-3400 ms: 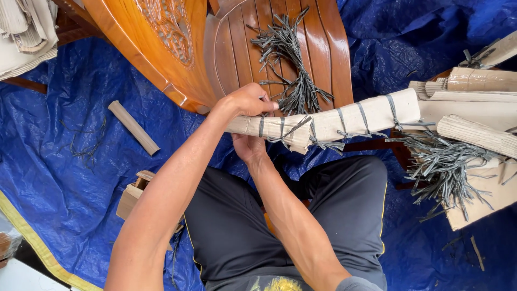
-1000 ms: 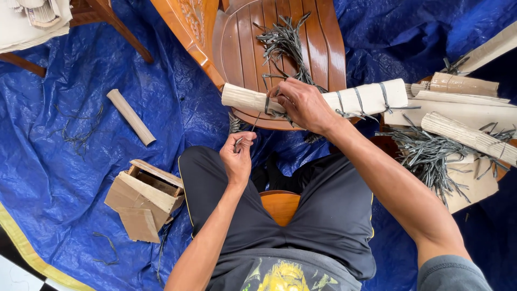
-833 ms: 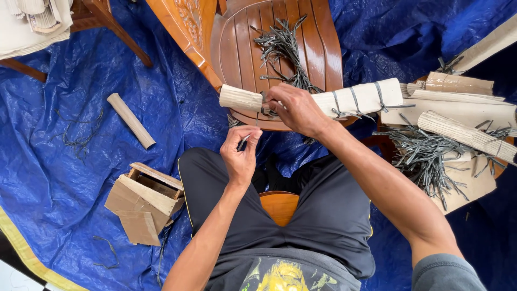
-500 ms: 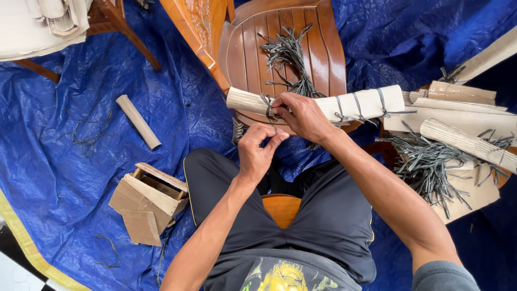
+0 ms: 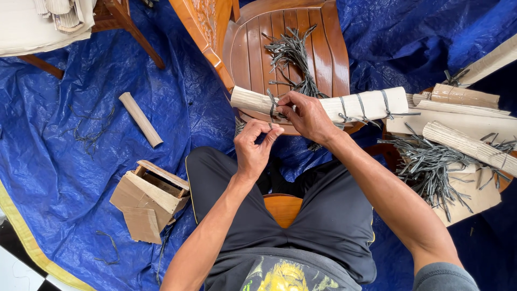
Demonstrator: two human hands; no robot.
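Observation:
A long pale roll (image 5: 366, 103) of corrugated cardboard lies across the front of a wooden chair seat (image 5: 253, 59), bound by several grey ties. My right hand (image 5: 307, 114) presses on the roll near its left end and pinches a grey tie (image 5: 272, 105) wrapped there. Just below the roll, my left hand (image 5: 254, 146) has its fingertips closed on the lower end of that tie. A loose bunch of grey ties (image 5: 293, 54) lies on the seat behind the roll.
More cardboard rolls (image 5: 466, 145) and a heap of grey ties (image 5: 428, 164) lie at the right. A small roll (image 5: 140, 118) and a torn cardboard box (image 5: 148, 199) rest on the blue tarp (image 5: 70, 161) at the left. A wooden table leg (image 5: 134, 29) stands top left.
My left hand let go of the roll's left end, dropped, then rose to the tie. My right hand came onto the roll and slid left along it.

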